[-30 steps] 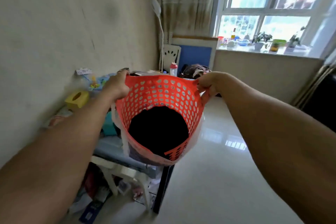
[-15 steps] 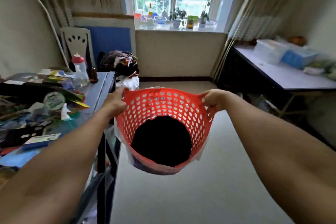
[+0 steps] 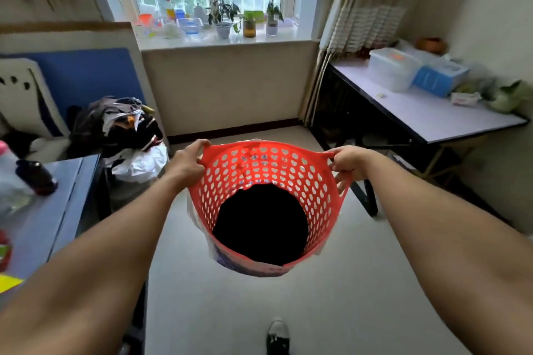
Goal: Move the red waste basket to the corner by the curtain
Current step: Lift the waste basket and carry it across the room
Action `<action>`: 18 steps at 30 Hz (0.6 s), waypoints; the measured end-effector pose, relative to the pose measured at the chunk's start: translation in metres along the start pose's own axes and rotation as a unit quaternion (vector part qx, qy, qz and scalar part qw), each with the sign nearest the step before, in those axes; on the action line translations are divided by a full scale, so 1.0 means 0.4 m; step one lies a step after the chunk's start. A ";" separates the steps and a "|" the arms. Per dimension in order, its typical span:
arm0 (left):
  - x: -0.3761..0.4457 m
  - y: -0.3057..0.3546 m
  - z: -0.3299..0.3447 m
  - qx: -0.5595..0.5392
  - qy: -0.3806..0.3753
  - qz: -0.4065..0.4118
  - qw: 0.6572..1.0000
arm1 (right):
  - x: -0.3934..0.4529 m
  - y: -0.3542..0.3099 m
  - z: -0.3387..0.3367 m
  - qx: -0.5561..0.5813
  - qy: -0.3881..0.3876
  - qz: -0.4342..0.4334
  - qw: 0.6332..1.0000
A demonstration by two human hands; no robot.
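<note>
Above the floor, left hand (image 3: 186, 164) and right hand (image 3: 347, 164) pinch the red waste basket (image 3: 268, 181), mouth tilted toward the camera

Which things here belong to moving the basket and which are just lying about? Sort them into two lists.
Part of the job:
red waste basket, held off the floor
left hand on its rim
right hand on its rim
curtain at the right corner

Just lying about:
potted plants on the sill
clear plastic box
blue box
pile of bags
</note>
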State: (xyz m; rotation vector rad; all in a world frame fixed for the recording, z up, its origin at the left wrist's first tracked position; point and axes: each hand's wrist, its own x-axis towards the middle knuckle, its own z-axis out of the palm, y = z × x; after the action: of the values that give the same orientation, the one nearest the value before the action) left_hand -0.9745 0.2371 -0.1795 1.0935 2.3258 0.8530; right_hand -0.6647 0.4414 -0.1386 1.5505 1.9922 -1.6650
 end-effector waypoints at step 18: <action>1.163 0.282 0.138 0.001 -0.014 0.007 1.000 | 0.895 -0.429 -0.579 0.050 0.014 0.010 0.999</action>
State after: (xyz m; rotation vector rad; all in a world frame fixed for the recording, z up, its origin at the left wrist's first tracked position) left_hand -1.1587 0.6819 -0.1968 1.1165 2.2995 0.8362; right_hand -0.8467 0.8627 -0.1638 1.6298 1.9275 -1.7708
